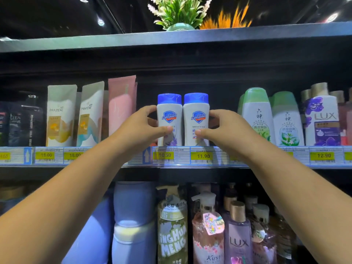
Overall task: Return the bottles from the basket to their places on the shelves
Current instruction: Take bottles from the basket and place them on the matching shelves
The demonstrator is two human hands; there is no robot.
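Two white Safeguard bottles with blue caps stand upright side by side on the upper shelf (171,164). My left hand (142,124) grips the left bottle (169,115), thumb across its front and fingers behind it. My right hand (226,128) grips the right bottle (196,113) the same way from its right side. The two bottles touch each other above the 10.50 and 11.90 price tags. The basket is out of view.
Pantene pouches (61,115) and a pink pouch (122,105) stand left of the bottles; green-capped white bottles (257,115) and a Lux bottle (322,119) stand right. The lower shelf holds pump bottles (207,225) and blue containers (133,210). Potted plants (179,14) sit on top.
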